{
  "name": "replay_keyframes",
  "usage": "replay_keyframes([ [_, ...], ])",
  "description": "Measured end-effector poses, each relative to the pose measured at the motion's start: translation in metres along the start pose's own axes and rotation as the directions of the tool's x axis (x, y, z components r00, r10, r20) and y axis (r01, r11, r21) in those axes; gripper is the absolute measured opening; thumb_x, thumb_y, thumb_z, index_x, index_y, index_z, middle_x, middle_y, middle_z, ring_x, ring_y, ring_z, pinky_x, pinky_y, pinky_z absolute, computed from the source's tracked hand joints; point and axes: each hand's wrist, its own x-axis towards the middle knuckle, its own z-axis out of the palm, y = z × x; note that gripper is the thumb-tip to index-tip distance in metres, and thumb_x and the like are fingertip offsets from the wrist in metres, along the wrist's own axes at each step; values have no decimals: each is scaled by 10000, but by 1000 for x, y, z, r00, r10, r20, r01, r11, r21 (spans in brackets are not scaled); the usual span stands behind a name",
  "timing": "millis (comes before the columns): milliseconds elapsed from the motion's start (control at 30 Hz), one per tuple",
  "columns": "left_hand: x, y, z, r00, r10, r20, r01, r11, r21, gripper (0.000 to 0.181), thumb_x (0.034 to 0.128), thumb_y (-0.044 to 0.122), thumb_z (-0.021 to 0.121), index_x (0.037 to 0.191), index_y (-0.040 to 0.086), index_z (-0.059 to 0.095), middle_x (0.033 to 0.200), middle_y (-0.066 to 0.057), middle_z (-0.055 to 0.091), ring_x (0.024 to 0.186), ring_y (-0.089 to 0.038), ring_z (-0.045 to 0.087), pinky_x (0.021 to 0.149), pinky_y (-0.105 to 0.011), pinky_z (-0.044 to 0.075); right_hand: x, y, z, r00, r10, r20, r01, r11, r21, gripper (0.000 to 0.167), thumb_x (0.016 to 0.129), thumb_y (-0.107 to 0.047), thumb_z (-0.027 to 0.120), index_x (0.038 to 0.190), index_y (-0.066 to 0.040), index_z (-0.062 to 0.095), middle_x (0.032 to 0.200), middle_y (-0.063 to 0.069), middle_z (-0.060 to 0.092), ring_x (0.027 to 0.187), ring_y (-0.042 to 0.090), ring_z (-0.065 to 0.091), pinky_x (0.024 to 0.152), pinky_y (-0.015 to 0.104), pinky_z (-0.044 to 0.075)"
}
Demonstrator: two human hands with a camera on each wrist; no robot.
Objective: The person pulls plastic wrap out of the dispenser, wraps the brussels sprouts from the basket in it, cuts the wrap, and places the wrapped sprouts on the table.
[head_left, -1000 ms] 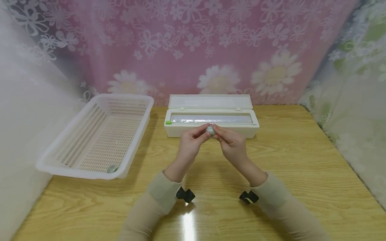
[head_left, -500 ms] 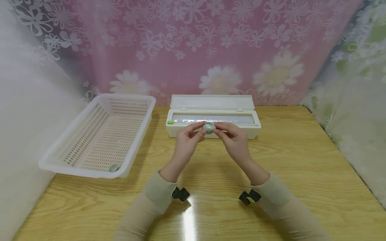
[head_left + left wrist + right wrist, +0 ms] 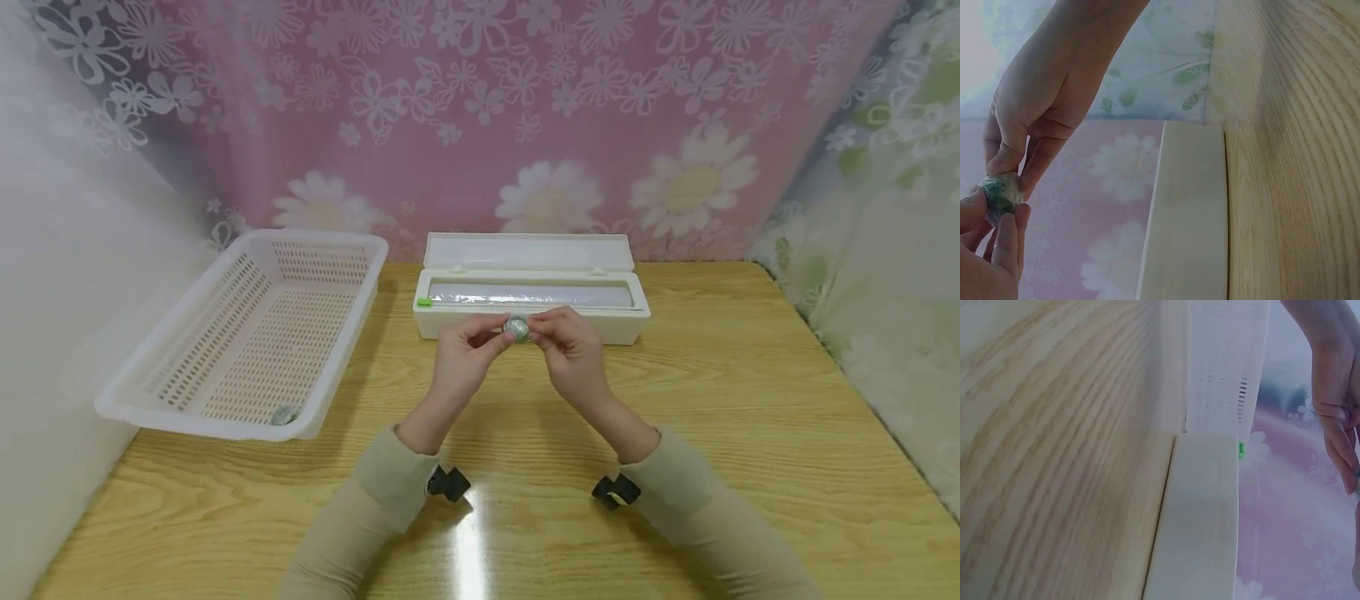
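A small round greenish ball (image 3: 517,328) wrapped in clear plastic film is held up in front of the box. My left hand (image 3: 461,358) pinches it from the left between thumb and fingers. From the other side, the thumb and fingers of my right hand (image 3: 573,358) pinch the film at its right edge. In the left wrist view the wrapped ball (image 3: 1001,195) shows green through crinkled film, between both hands. The right wrist view catches only a sliver of it at the right edge. Behind the hands stands a white cling film box (image 3: 615,327), its lid raised.
A roll of cling film (image 3: 532,293) lies inside the box, with a green slider (image 3: 424,302) at the left end. On the left stands a white perforated basket (image 3: 341,367) with a similar wrapped ball (image 3: 284,415) in its near right corner. A floral curtain (image 3: 450,158) hangs behind the table.
Both hands stay at the ball. They drew slightly apart half a second ago, showing more of it; now the right hand has come in closer and the ball sits slightly lower.
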Motion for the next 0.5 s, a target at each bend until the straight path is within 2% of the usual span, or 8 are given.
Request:
replay_keyframes([
  [100,-1,-3,-1,1000,-11,7,11,1000,5,217,746,-68,649,954,-120,618,942,-206,621,714,-102,604,657,-253,509,-2,1,0,1000,-7,16,8,1000,-5,112,676,169,643,729,72,629,784,157,599,640,141,520,510,144,386],
  [267,-4,-4,-5,998,-49,41,49,999,-21,241,796,-3,625,1016,-101,604,995,-187,607,749,-139,610,686,-288,511,0,0,-3,994,13,109,-10,999,-32,141,736,125,624,851,44,635,854,123,600,733,181,558,628,157,470],
  [333,-6,-4,-8,996,-63,64,66,997,-37,268,804,28,625,1047,-82,596,1015,-177,597,771,-147,610,692,-297,511,1,-1,-4,989,18,149,-13,999,-37,162,749,115,617,893,41,631,879,123,606,793,217,574,671,201,493],
  [400,-9,4,-10,993,-84,78,86,996,-29,282,803,30,626,1062,-77,586,1026,-181,587,801,-179,612,702,-311,510,3,-7,-6,984,-2,180,10,999,-46,177,747,119,619,910,47,626,893,134,613,805,230,576,668,219,496],
  [500,-12,6,-14,992,-103,67,104,995,-2,298,795,60,643,1065,-52,581,1017,-164,587,821,-190,612,713,-310,507,3,-7,-8,976,-37,213,49,998,-49,210,735,145,617,925,55,621,910,147,619,814,238,571,651,299,506],
])
